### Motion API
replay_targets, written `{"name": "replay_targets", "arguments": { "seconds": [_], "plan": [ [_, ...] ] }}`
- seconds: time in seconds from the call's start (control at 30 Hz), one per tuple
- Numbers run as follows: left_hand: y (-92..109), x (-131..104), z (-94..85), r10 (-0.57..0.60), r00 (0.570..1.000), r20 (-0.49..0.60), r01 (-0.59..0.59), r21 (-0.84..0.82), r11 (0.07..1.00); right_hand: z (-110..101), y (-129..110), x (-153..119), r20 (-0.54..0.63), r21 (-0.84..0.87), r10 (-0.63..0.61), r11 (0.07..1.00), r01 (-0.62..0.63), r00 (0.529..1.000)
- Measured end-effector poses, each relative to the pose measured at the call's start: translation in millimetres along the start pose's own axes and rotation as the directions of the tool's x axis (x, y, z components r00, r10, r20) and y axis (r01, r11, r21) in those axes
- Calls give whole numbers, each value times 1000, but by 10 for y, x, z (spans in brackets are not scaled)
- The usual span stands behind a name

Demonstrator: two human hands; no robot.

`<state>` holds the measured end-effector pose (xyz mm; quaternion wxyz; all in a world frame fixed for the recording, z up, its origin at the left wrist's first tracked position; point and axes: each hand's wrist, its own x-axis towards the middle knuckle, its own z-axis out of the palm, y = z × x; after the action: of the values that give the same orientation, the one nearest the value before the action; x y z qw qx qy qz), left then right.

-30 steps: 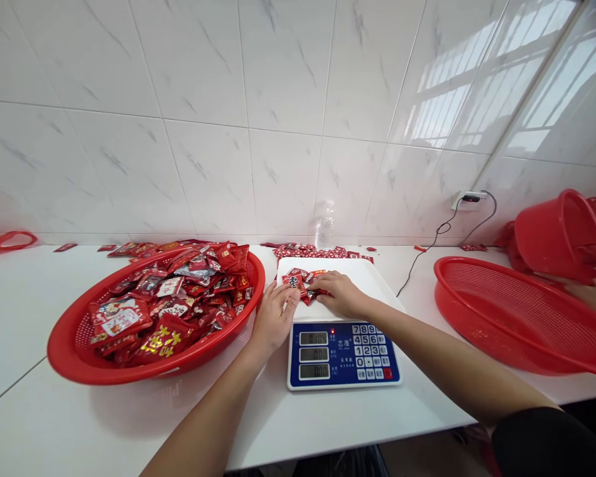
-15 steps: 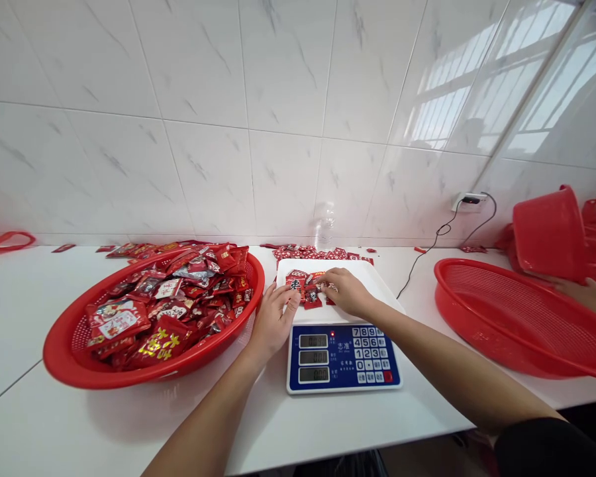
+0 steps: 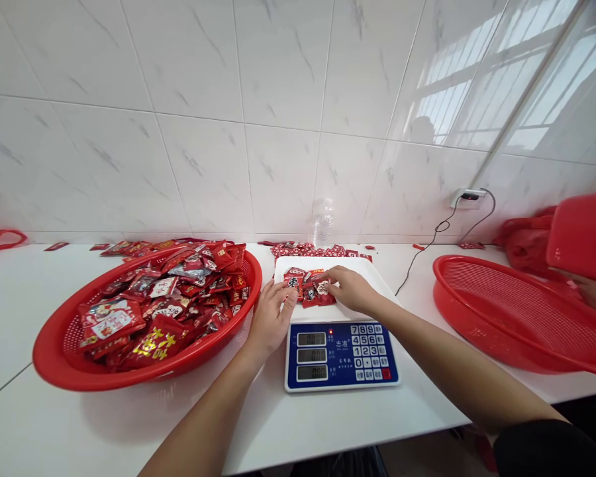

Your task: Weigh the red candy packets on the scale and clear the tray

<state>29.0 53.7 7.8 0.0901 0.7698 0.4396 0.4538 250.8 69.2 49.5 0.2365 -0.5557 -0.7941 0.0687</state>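
Note:
Several small red snack packets (image 3: 310, 291) lie grouped on the white pan (image 3: 365, 270) of a digital scale with a blue keypad panel (image 3: 342, 358). At their left edge is my left hand (image 3: 272, 318), open, thumb apart from the fingers, close to a packet with a large black character (image 3: 293, 283). From the right, my right hand (image 3: 352, 289) reaches over the pan, its curled fingers closed at the edge of a packet with a pale oval label (image 3: 322, 287). The fingertips partly cover that packet.
A red oval basket (image 3: 49, 371) heaped with red packets stands at left. Loose packets (image 3: 308, 250) and a clear bottle (image 3: 322, 222) lie along the wall. At right are a red basket (image 3: 457, 331), a cable (image 3: 417, 265), and another person's hand (image 3: 593, 295) by a red tub (image 3: 583, 238).
My right hand has shifted slightly, uncovering more of the pale-labelled packet. My left hand stays beside the packets. The red tub at right has moved further right with the other person's hand.

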Motion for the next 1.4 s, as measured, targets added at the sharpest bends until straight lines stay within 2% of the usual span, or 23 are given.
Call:
{"name": "replay_targets", "arguments": {
  "seconds": [0.1,0.27,0.43,0.7,0.87,0.97,1.0,1.07,1.13,1.2,1.27,1.3,1.33,1.4],
  "plan": [
    [5,-2,-13,-9,1000,-27,8,-27,1000,-31,99,95,-12,-41,20,999,-20,1000],
    [17,0,-29,-3,999,-41,1,-60,998,-10,207,182,49,-68,3,998,0,999],
    [7,4,-20,-4,999,-34,2,-71,997,-9,178,236,36,-98,39,995,-35,999],
    [-4,17,-25,10,999,-37,-13,-68,998,64,109,438,49,-77,14,997,-10,999],
    [37,21,-59,10,999,-43,-14,-92,996,-60,58,322,-43,-36,-9,999,7,999],
    [52,13,-63,15,998,-60,-21,-101,995,-167,62,57,-189,-30,-55,998,50,980],
    [57,9,-61,19,998,-68,-26,-104,994,-192,74,-57,-273,-32,-91,996,85,958],
    [74,2,-51,20,997,-73,-28,-108,994,-215,113,-303,-460,-39,-150,988,149,875],
    [101,-4,-42,7,999,-50,-12,-104,994,-198,169,-540,-629,-33,-145,987,160,764],
    [145,-5,-46,-11,1000,-10,10,-96,995,-138,237,-736,-767,0,-88,990,138,635],
    [217,1,-81,-23,999,30,25,-98,995,-44,310,-871,-862,60,-14,990,130,506],
    [265,7,-117,-28,999,45,32,-104,994,11,344,-914,-888,94,23,987,131,460],
    [322,16,-167,-34,998,56,40,-109,993,65,376,-943,-901,126,58,983,132,430],
    [448,38,-311,-49,996,71,55,-92,994,160,427,-969,-907,180,107,973,147,407]
  ]
}}
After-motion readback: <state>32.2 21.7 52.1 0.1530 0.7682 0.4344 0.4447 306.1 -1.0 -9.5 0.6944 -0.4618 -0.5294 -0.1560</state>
